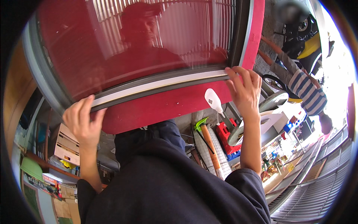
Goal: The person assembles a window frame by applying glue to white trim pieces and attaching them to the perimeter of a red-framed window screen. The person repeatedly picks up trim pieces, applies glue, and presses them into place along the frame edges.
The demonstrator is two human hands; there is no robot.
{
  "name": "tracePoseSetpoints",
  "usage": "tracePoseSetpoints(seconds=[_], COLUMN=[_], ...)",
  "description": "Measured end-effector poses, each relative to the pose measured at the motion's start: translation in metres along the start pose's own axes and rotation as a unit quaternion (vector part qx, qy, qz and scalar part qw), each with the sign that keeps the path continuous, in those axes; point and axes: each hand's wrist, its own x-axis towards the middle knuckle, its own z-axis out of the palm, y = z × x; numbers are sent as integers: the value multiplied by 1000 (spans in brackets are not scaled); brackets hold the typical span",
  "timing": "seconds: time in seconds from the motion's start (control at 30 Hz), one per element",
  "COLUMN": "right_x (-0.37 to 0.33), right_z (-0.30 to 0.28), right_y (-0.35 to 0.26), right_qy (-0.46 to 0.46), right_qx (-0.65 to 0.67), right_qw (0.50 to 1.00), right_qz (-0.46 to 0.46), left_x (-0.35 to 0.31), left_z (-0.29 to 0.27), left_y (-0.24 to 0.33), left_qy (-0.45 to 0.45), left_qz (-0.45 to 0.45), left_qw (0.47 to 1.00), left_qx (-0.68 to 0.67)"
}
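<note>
In front of me a glass pane [85,56] in a dark window frame [233,35] lies on a red tabletop [156,114]. A pale, narrow strip [160,84] runs along the frame's near side. My left hand [82,123] grips the strip's left end, fingers on top and thumb at the near side. At the other end, by the frame's near right corner, my right hand [246,91] holds the strip with bent fingers. Its fingertips are partly hidden. A white plastic squeeze bottle [213,99] with a narrow nozzle is just left of my right hand, by the table edge.
A person in a striped shirt [307,91] is at the right, near a yellow and black motorbike [311,46]. Red crates [225,136] and an orange-brown pole [210,145] lie beyond the table's near edge. A wooden crate [66,145] is at the left.
</note>
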Motion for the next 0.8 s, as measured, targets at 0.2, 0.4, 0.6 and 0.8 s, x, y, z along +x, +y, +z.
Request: tracePoseSetpoints(seconds=[0.2,0.4,0.6,0.8], right_x=[27,51,79,102], right_z=[-8,4,15,20], right_y=[-42,-115,-215,-278], right_qy=[-84,-74,-31,-34], right_qx=[29,76,114,211], right_qw=[996,992,984,963], right_qz=[3,-73,-131,-164], left_x=[-39,-43,-56,-65], left_z=[-32,-24,-15,9], left_y=[-58,-67,-75,-89], left_qy=[-26,2,10,203], left_qz=[-3,18,2,-64], left_qw=[998,999,1000,968], left_qx=[60,32,-21,-135])
